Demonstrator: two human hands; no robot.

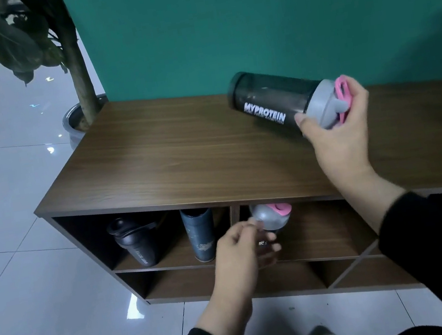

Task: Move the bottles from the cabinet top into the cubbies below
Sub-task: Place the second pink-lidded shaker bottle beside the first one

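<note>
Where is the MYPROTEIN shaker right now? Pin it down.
The MYPROTEIN shaker is right of centre above the cabinet top, tilted against the green wall, with the right hand gripping its lid end.

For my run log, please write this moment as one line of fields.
right hand: holds tilted shaker by lid above cabinet top | left hand: at grey-lid bottle in upper cubby | two dark bottles in left cubby

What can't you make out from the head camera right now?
- Whether the left hand grips the pink-capped bottle in the cubby: motion blur, and the hand covers its body.
- The cabinet past the right arm: cut off by the frame edge.
- Small print under the logo on the bottle in the right hand: too small.
</note>
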